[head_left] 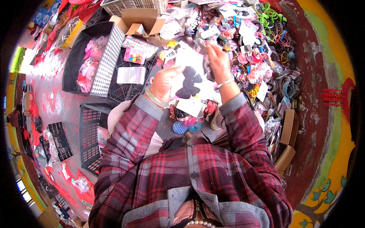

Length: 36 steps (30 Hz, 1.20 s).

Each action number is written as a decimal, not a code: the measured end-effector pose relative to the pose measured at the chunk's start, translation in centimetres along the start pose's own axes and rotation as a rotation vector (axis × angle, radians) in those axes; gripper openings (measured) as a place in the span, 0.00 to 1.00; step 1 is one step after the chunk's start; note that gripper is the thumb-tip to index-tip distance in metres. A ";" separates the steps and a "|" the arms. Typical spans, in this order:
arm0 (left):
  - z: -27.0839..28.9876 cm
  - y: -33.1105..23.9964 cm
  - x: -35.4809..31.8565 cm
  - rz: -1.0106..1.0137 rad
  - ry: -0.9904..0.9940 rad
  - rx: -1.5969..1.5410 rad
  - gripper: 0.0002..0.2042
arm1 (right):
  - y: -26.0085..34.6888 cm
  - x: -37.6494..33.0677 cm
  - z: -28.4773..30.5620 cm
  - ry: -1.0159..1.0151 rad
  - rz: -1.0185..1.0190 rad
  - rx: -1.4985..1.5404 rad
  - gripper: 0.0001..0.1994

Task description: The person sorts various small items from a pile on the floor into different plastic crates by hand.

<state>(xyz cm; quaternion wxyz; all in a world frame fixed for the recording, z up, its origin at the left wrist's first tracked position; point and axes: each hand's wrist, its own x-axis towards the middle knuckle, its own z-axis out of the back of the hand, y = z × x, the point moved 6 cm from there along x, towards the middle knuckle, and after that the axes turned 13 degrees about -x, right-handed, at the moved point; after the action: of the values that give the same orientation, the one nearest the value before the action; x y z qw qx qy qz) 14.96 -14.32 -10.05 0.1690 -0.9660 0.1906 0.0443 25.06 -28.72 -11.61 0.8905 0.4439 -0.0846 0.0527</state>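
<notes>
A white card or sheet (pixel 177 84) lies under the thumb of my left hand (pixel 162 84), whose fingers close on its left edge. Against that white surface is a dark grey, fuzzy bow-shaped piece (pixel 188 84); whether it is fixed there I cannot tell. To its right, my right hand (pixel 219 62) is closed with fingertips pinched over a dark grey piece (pixel 207 68), partly hidden by the fingers and glare. Below both hands, another white card (pixel 190 107) rests among colourful hair accessories near my knees.
A heap of packaged hair accessories (pixel 253 70) spreads to the right. At left stand a black bin with a houndstooth side (pixel 110 62) and a black plastic crate (pixel 89 133). Cardboard boxes sit at the back (pixel 140 17) and lower right (pixel 289 129). A clear packet (pixel 131 75) lies on a crate.
</notes>
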 end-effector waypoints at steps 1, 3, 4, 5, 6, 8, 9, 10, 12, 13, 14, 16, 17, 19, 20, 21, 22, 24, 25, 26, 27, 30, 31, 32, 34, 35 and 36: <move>-0.5 -0.6 0.0 -0.035 -0.029 -0.009 0.14 | -3.2 0.9 -0.7 -0.023 -0.037 0.132 0.13; -0.1 -2.7 -0.5 -0.158 -0.044 -0.010 0.15 | -1.2 -0.8 -0.6 0.285 -0.501 0.703 0.14; 0.3 -3.6 -0.6 -0.223 -0.099 0.011 0.16 | -1.3 -0.9 -0.9 0.382 -0.507 0.778 0.14; -0.7 -4.4 -1.0 -0.258 -0.003 -0.009 0.15 | -1.0 -1.1 -1.2 0.482 -0.514 0.850 0.14; -0.5 -5.0 -0.6 -0.329 -0.043 0.008 0.15 | 0.4 -1.4 -1.0 0.565 -0.397 0.872 0.20; -0.3 -5.4 -0.2 -0.433 -0.093 0.050 0.14 | 2.0 -2.3 -1.1 0.622 -0.326 0.842 0.19; -0.1 -5.4 -0.3 -0.462 -0.104 0.075 0.14 | 3.7 -3.1 -0.7 0.624 -0.282 0.816 0.16; -0.1 -5.4 -0.3 -0.490 -0.115 0.099 0.13 | 5.0 -3.9 -1.0 0.716 -0.316 0.916 0.14; 1.0 -5.0 0.0 -0.471 -0.213 0.222 0.16 | 5.5 -4.3 -0.7 0.719 -0.352 0.857 0.11; 2.4 -4.9 0.4 -0.474 -0.218 0.285 0.20 | 6.1 -4.2 -0.7 0.710 -0.320 0.836 0.10; 2.1 -5.2 0.6 -0.618 -0.223 0.418 0.24 | 5.4 -3.7 -0.6 0.596 -0.260 0.739 0.10; 1.9 -5.3 0.7 -0.735 -0.303 0.574 0.37 | 5.1 -3.1 0.1 0.415 -0.130 0.415 0.09; 1.1 -5.0 0.8 -0.724 -0.203 0.524 0.37 | 5.9 -3.1 1.1 0.280 -0.038 0.163 0.10; -1.0 -4.0 1.2 -0.699 -0.005 0.422 0.38 | 8.2 -4.1 1.9 -0.072 0.406 -0.297 0.10; -1.4 -3.4 1.3 -0.640 -0.001 0.395 0.39 | 9.1 -4.8 1.3 0.016 0.407 -0.293 0.10; -1.8 -3.0 1.1 -0.652 -0.024 0.323 0.32 | 10.3 -5.6 0.9 0.047 0.461 -0.310 0.09; -0.4 -2.9 1.3 -0.565 -0.103 0.310 0.28 | 11.1 -6.4 0.3 0.100 0.507 -0.302 0.10; 1.1 -3.2 1.1 -0.427 -0.285 0.082 0.18 | 12.1 -7.4 -0.3 0.200 0.556 -0.227 0.13; 2.5 -3.7 1.4 -0.427 -0.288 0.082 0.18 | 11.6 -7.1 -0.3 0.216 0.505 -0.168 0.14; 2.4 -4.2 1.2 -0.403 -0.251 0.044 0.18 | 10.9 -6.5 -0.1 0.233 0.458 -0.111 0.15; 2.2 -4.6 1.2 -0.380 -0.213 0.005 0.18 | 10.5 -5.9 0.2 0.250 0.410 -0.054 0.16; 0.4 -4.7 1.3 -0.390 -0.123 -0.050 0.19 | 9.4 -3.8 2.4 0.203 0.145 0.372 0.19; -0.1 -4.4 1.1 -0.384 -0.119 -0.051 0.20 | 10.3 -3.6 3.4 0.077 0.309 0.339 0.19; -0.4 -4.1 1.2 -0.382 -0.088 0.012 0.21 | 10.7 -4.0 3.5 0.022 0.448 0.169 0.21; 0.1 -3.0 1.3 -0.271 -0.061 -0.085 0.21 | 11.9 -6.1 0.7 0.114 0.582 -0.043 0.23; 0.2 -2.6 1.3 -0.310 -0.079 -0.067 0.22 | 12.1 -7.2 -0.9 0.144 0.675 -0.343 0.24; -0.1 -2.1 0.9 -0.397 -0.120 -0.061 0.23 | 11.6 -7.9 -1.6 0.121 0.679 -0.376 0.25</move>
<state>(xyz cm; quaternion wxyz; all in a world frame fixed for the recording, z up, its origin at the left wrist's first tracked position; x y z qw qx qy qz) 16.60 -12.82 -9.41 0.1562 -0.9849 -0.0153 0.0733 15.56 -20.64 -5.01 0.8916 0.2160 -0.1821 0.3539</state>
